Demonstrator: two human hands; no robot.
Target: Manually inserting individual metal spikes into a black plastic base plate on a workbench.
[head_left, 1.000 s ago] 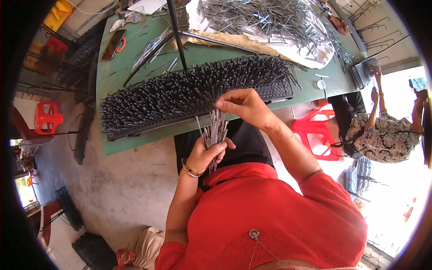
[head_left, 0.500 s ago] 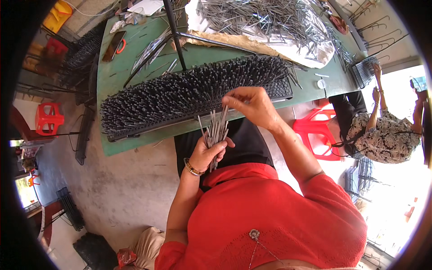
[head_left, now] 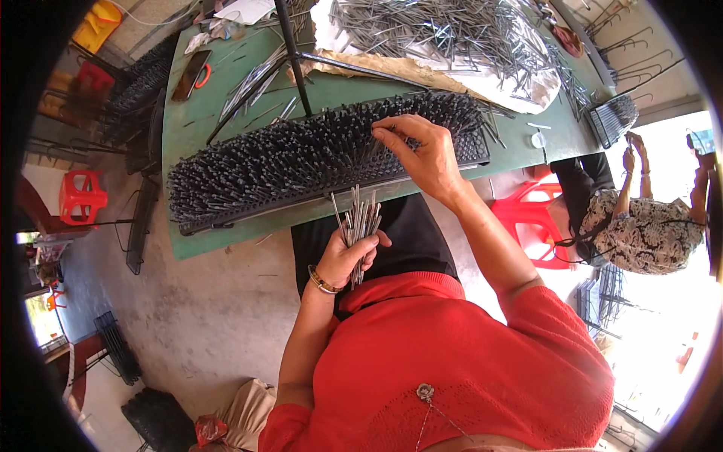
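Observation:
My left hand (head_left: 348,256) is closed around a bundle of thin grey metal rods (head_left: 360,218), held upright in front of the table's near edge. Long and black, the perforated rack (head_left: 316,158) lies along that edge, densely filled with upright dark rods. Over its right half, my right hand (head_left: 423,151) is closed in a pinch, thumb against fingertips. A thin metal rod appears to hang from the pinch, though its lower end blends into the rods below.
Loose rods (head_left: 444,38) are heaped on paper on the green table (head_left: 203,143). A black metal frame (head_left: 295,68) stands behind the rack. A phone (head_left: 190,75) lies far left. On the right, a person (head_left: 640,226) works at a smaller rack (head_left: 614,120), near a red stool (head_left: 531,222).
My right hand has moved from the top of the rod bundle up and forward over the rack. My left hand stays in place with the bundle. The other person's hands have shifted slightly.

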